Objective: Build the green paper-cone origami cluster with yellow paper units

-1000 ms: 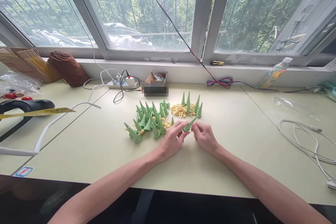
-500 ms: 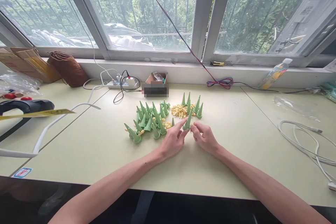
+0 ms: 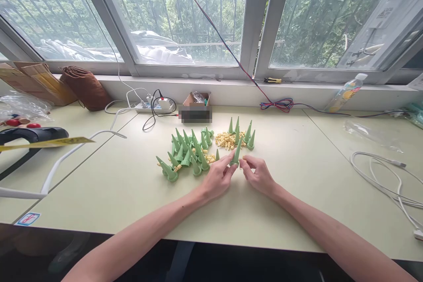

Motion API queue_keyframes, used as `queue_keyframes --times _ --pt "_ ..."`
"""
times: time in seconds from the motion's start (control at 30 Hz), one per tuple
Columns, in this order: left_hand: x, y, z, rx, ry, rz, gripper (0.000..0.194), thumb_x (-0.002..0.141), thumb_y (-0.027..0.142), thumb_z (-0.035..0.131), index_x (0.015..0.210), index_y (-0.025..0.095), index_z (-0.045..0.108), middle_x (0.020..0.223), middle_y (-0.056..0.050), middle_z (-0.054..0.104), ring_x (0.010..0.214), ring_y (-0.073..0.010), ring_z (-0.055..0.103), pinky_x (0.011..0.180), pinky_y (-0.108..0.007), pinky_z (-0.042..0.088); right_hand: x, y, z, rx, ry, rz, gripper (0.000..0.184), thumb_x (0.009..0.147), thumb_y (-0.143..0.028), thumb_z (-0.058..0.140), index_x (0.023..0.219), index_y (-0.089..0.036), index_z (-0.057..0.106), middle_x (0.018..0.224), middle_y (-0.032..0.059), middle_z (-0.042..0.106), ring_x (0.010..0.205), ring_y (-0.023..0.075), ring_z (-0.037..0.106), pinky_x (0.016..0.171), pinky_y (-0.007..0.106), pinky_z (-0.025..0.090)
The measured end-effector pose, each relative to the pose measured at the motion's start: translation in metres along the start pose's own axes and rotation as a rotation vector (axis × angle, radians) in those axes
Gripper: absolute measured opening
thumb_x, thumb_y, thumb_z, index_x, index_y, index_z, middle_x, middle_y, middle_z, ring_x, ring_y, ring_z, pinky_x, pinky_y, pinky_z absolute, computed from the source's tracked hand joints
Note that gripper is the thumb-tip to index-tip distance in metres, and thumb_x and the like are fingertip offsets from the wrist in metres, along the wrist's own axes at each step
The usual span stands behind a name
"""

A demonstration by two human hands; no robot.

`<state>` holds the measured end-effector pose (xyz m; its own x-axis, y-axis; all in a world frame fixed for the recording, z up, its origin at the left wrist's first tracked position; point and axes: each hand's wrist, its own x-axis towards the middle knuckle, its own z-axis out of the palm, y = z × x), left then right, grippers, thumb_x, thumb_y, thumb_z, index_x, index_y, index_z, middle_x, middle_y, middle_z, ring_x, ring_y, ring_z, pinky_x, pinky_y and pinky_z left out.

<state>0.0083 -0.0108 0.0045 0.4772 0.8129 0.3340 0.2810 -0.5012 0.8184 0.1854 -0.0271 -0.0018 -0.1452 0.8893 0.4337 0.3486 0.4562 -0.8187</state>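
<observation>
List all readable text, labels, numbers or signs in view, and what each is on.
None can be read with certainty.
Bottle: label lettering too small and blurred.
Desk sticker: red mark inside a blue frame, unclear.
Label on the white unit outside: too blurred.
Green cone in hand: no print visible.
</observation>
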Motion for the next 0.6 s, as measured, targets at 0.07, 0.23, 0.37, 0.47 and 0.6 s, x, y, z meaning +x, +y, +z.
queue_keyframes --times 0.07,0.23,0.37,0.47,0.6 --pt "-0.0001 0.0008 0.0000 -0.014 0.005 -0.003 0.051 0.097 0.033 0.048 0.147 0.021 0.047 0.098 -0.008 0.066 0.065 -0.0146 0.055 0.064 -0.026 0.049 0.0001 0.0005 -0.0002 -0.023 0.008 -0.023 0.036 0.100 -0.036 0.044 0.068 -0.020 0.046 0.058 -0.0031 0.042 0.050 0.0115 0.040 0.048 0.026 0.035" --pt "0.0000 0.0022 -0.0001 -0.012 -0.016 -0.041 0.051 0.098 0.035 0.046 0.146 0.018 0.049 0.075 -0.001 0.059 0.053 -0.0100 0.039 0.052 -0.022 0.037 -0.0001 0.0009 -0.0007 -0.083 0.009 -0.088 0.039 0.100 -0.033 0.044 0.063 -0.021 0.039 0.057 -0.0038 0.038 0.050 0.0111 0.034 0.049 0.027 0.031" --pt "0.0000 0.0034 -0.0012 -0.042 -0.055 -0.074 0.048 0.099 0.036 0.044 0.143 0.019 0.052 0.077 -0.001 0.061 0.052 -0.0087 0.036 0.051 -0.021 0.035 -0.0009 0.0031 -0.0019 -0.134 -0.006 -0.136 0.037 0.100 -0.029 0.045 0.064 -0.021 0.040 0.058 -0.0035 0.039 0.050 0.0114 0.034 0.050 0.027 0.031" --pt "0.0004 0.0042 -0.0023 -0.063 -0.076 -0.081 0.047 0.099 0.037 0.044 0.141 0.020 0.054 0.082 -0.002 0.064 0.053 -0.0088 0.040 0.051 -0.020 0.037 -0.0011 0.0051 -0.0029 -0.167 -0.025 -0.155 0.034 0.100 -0.028 0.045 0.067 -0.020 0.045 0.060 -0.0025 0.044 0.051 0.0120 0.038 0.052 0.027 0.033" --pt "0.0007 0.0054 -0.0033 -0.088 -0.088 -0.089 0.047 0.099 0.038 0.045 0.141 0.020 0.054 0.083 -0.003 0.064 0.053 -0.0084 0.039 0.049 -0.019 0.036 -0.0014 0.0049 -0.0023 -0.188 -0.029 -0.166 0.033 0.100 -0.027 0.045 0.068 -0.021 0.046 0.061 -0.0019 0.046 0.052 0.0123 0.040 0.053 0.027 0.034"
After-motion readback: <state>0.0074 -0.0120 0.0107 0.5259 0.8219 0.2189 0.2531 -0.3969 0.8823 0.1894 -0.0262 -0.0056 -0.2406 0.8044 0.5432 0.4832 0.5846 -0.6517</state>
